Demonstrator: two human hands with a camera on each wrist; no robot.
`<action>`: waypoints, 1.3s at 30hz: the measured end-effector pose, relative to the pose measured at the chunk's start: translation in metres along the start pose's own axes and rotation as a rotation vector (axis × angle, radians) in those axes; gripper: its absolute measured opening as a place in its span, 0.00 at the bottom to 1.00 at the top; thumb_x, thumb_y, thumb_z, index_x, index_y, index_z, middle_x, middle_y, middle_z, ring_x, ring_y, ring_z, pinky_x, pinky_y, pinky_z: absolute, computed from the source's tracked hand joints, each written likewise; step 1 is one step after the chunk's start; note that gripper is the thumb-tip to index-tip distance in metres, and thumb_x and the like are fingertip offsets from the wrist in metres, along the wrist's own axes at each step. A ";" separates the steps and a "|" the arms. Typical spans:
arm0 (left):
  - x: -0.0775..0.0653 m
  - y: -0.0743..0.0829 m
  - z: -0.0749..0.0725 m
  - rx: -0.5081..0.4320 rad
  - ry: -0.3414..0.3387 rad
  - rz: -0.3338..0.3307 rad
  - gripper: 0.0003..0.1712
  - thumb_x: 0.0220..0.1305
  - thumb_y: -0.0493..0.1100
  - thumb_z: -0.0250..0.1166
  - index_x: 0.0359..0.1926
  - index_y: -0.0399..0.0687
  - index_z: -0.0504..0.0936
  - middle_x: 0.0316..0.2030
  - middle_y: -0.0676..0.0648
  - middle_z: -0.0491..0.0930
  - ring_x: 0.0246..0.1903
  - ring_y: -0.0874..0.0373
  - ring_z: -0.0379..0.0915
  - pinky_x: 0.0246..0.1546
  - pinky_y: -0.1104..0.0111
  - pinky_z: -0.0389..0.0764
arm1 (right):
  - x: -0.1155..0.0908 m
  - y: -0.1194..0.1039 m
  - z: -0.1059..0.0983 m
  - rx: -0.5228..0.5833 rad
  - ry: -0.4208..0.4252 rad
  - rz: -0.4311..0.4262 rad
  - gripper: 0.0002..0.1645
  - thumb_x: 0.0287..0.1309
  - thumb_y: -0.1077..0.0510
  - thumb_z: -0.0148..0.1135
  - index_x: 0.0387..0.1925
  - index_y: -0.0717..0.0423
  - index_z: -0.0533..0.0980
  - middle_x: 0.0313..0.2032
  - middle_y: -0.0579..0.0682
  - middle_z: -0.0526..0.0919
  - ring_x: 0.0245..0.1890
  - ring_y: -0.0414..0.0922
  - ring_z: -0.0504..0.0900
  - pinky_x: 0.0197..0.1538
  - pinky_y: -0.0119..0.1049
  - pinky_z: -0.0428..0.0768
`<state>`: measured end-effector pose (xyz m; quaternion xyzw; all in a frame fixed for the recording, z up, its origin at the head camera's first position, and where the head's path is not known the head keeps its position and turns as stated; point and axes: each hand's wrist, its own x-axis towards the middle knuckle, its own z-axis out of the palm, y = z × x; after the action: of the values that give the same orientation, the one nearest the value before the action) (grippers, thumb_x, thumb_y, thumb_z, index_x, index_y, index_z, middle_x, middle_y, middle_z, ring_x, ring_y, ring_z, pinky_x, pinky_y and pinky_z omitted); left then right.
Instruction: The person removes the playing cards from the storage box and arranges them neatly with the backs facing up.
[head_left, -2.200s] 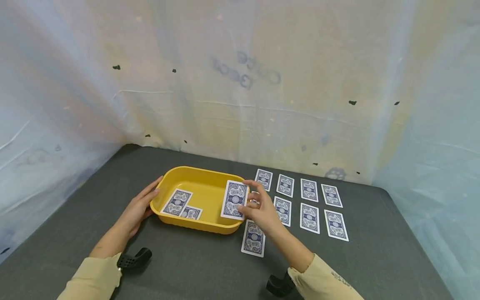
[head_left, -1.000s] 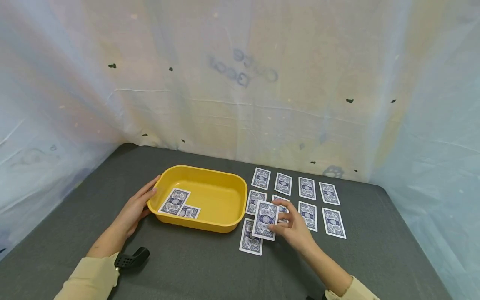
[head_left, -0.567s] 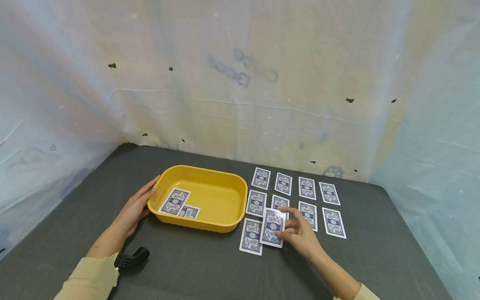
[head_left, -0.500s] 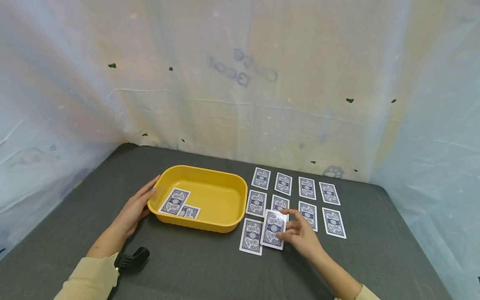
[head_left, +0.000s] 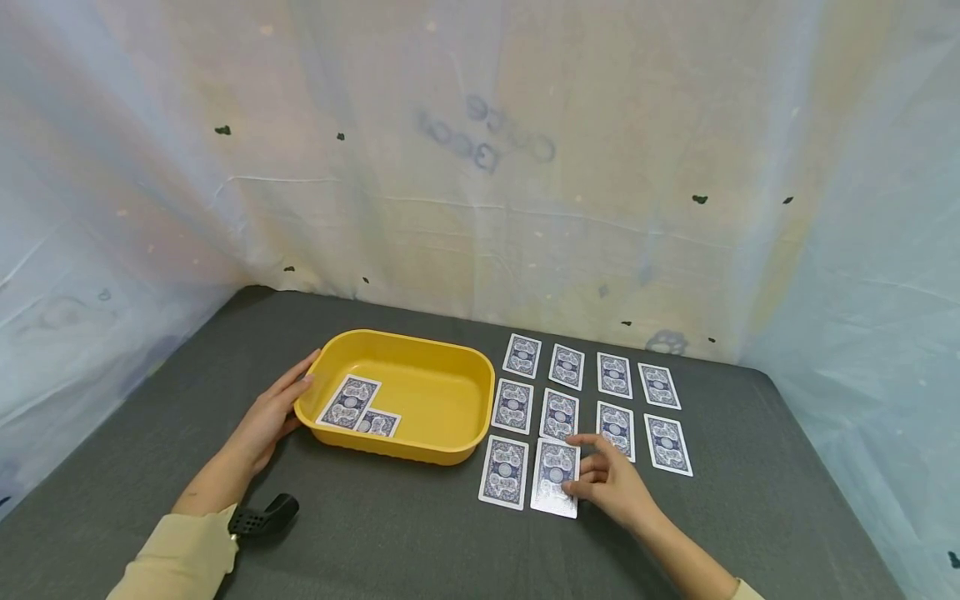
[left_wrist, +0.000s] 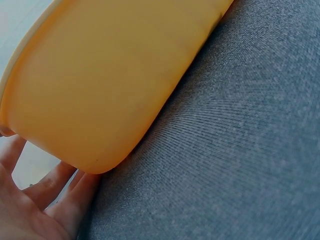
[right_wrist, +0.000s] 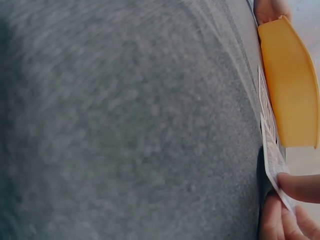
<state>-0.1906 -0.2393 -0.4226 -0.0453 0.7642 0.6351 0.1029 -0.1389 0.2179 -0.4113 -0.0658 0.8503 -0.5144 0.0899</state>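
Note:
My right hand [head_left: 615, 487] pinches a blue-and-white patterned playing card [head_left: 553, 479] by its right edge, thumb on its face. The right wrist view has this card [right_wrist: 274, 157] tilted, its far end low at the grey cloth and its near edge raised between thumb and fingers. To its left lies another playing card [head_left: 504, 472], back up. My left hand [head_left: 266, 425] holds the left end of a yellow tray [head_left: 412, 450], thumb at the rim and fingers against the outer wall. Inside the tray, two overlapping playing cards [head_left: 350, 402] lie near the left end.
Several more face-down cards [head_left: 568, 367] lie in two rows right of the tray, spaced apart. The dark grey cloth [head_left: 390, 533] covers the table. A pale translucent curtain [head_left: 480, 233] hangs behind and at both sides.
My right hand has carried the card from over the tray's right end to the right and toward me, lowering it beside the front-row card. The left hand stays at the tray.

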 end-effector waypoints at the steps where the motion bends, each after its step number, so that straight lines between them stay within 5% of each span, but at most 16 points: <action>1: 0.000 0.000 0.000 -0.003 -0.001 0.000 0.38 0.71 0.67 0.42 0.75 0.70 0.41 0.76 0.48 0.38 0.71 0.47 0.45 0.61 0.52 0.62 | 0.000 0.001 0.000 -0.024 0.002 -0.008 0.37 0.44 0.67 0.71 0.58 0.65 0.68 0.26 0.52 0.79 0.23 0.36 0.76 0.27 0.30 0.73; 12: 0.001 0.001 0.002 0.009 0.015 -0.014 0.37 0.72 0.66 0.41 0.75 0.69 0.40 0.76 0.48 0.38 0.71 0.45 0.45 0.63 0.48 0.60 | 0.000 -0.001 0.002 -0.242 0.074 -0.019 0.33 0.39 0.63 0.77 0.52 0.57 0.76 0.34 0.52 0.76 0.29 0.39 0.76 0.30 0.29 0.75; 32: 0.001 0.002 0.001 -0.010 0.013 -0.021 0.36 0.72 0.65 0.42 0.75 0.69 0.41 0.76 0.48 0.38 0.71 0.46 0.45 0.64 0.49 0.60 | -0.003 -0.010 0.001 -0.374 0.078 0.009 0.32 0.34 0.61 0.79 0.48 0.57 0.80 0.35 0.50 0.78 0.30 0.40 0.78 0.29 0.31 0.73; 39: -0.001 0.003 0.001 0.007 0.008 -0.012 0.37 0.71 0.66 0.41 0.75 0.69 0.41 0.76 0.47 0.38 0.70 0.46 0.47 0.58 0.59 0.66 | -0.003 -0.012 0.001 -0.397 0.090 0.040 0.32 0.33 0.61 0.80 0.48 0.55 0.81 0.35 0.50 0.80 0.29 0.40 0.79 0.28 0.33 0.73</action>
<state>-0.1905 -0.2383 -0.4201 -0.0519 0.7666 0.6315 0.1038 -0.1352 0.2123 -0.4003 -0.0424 0.9393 -0.3371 0.0473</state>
